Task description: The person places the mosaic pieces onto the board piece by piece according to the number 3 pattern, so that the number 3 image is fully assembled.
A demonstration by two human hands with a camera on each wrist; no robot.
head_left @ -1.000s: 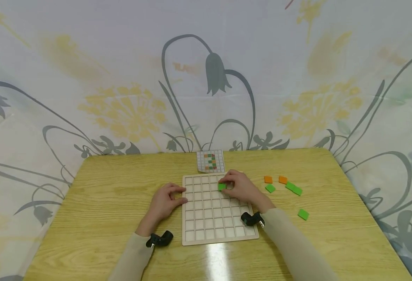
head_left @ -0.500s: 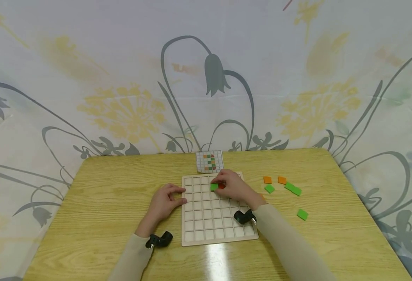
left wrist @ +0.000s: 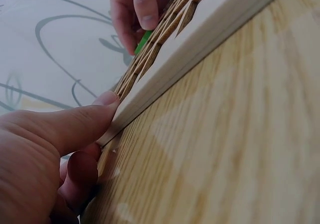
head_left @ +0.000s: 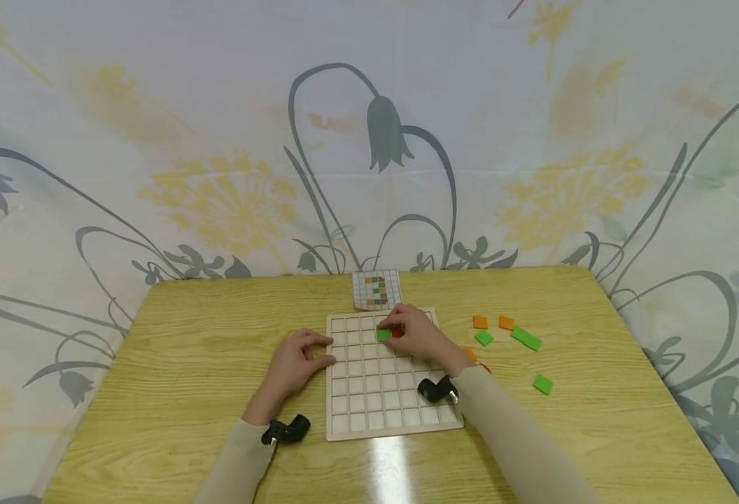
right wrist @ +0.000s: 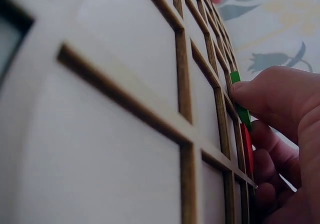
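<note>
My right hand (head_left: 416, 333) pinches a small green square tile (head_left: 384, 335) between thumb and finger, over an upper cell of the pale wooden grid board (head_left: 355, 439). A red tile (head_left: 397, 332) shows on the board directly right of the green one, partly covered by my fingers. In the right wrist view the green tile (right wrist: 240, 97) stands slightly tilted at the thumb tip, close to the red tile (right wrist: 247, 146). My left hand (head_left: 294, 362) touches the board's left edge with thumb and forefinger; in the left wrist view the thumb (left wrist: 87, 121) rests against that edge.
Beyond the board lies a card (head_left: 376, 289) printed with a coloured grid pattern. To the right are loose orange tiles (head_left: 480, 322), green tiles (head_left: 526, 338) and a single green tile (head_left: 542, 384). A red piece (head_left: 485, 368) peeks out beside my right sleeve.
My right hand has shifted left with the green tile by about one cell, then nearly stopped. The red tile beside it and an orange tile by the wrist have come into view. My left hand stays put.
</note>
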